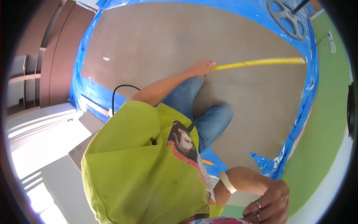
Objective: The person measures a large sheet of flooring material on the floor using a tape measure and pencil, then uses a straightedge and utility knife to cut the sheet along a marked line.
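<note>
My left hand [203, 68] is closed at the near end of a yellow tape measure [261, 62]. Its blade runs out to the right across a large brown sheet [156, 41] and reaches near that sheet's right edge. Whatever case the hand may hold is hidden. Close to the lower edge of the view, my right hand [269, 203] is curled, with rings on its fingers and a pale band on the wrist. It is beside a floral-patterned cloth [222, 221]. What its fingers hold, if anything, does not show.
Blue plastic sheeting [312, 84] borders the brown sheet. A grey wheel-shaped base [286, 18] stands at the far right by a green wall [317, 123]. A slim orange stick [208, 162] lies near my knee. At left are brown furniture [61, 56] and a cardboard box [80, 151].
</note>
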`<state>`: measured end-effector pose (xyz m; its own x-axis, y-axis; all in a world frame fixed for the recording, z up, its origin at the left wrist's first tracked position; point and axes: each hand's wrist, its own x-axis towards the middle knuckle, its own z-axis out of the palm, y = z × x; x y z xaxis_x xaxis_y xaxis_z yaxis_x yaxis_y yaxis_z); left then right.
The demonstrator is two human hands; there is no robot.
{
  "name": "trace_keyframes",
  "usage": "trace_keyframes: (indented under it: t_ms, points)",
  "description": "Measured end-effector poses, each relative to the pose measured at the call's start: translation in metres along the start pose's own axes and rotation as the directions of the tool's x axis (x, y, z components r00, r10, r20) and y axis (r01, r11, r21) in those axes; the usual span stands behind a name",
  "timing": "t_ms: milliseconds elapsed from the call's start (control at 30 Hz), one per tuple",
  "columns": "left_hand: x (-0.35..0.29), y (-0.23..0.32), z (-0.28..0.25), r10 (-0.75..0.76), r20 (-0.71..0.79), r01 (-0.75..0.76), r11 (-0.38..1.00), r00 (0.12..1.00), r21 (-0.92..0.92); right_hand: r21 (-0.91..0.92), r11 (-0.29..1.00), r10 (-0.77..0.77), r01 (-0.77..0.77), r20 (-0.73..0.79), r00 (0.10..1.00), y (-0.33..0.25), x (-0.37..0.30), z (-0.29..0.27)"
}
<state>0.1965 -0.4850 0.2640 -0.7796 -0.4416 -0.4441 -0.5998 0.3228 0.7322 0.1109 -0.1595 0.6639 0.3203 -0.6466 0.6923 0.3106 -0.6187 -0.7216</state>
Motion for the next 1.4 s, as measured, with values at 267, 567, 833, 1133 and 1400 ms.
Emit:
trace_keyframes:
  t_ms: [267, 567, 833, 1133, 1400]
  points:
    - [-0.037, -0.325, -0.162, 0.007, -0.476, 0.158, 0.939, 0.879, 0.306, 0.191, 0.963, -0.238, 0.191, 0.266, 0.934, 0.057, 0.132, 0.05]
    - [-0.193, -0.423, -0.134, -0.41, -0.46, 0.575, 0.757, 0.788, 0.31, 0.535, 0.842, 0.192, 0.069, -0.416, 0.889, 0.188, 0.16, 0.039]
    - [-0.195, -0.393, -0.098, -0.331, -0.448, 0.493, 0.81, 0.831, 0.316, 0.56, 0.729, 0.576, -0.395, -0.813, -0.089, 0.374, -0.05, -0.089]
    - [-0.227, 0.035, -0.092, 0.899, 0.328, -0.956, 0.258, 0.29, 0.139, 0.454, 0.549, 0.223, -0.702, -0.889, -0.4, 0.352, -0.193, -0.056]
    - [-0.293, 0.149, 0.035, 0.887, 0.256, -0.895, -0.291, -0.385, -0.338, 0.312, 0.451, 0.282, -0.836, -0.939, -0.199, 0.322, -0.194, -0.036]
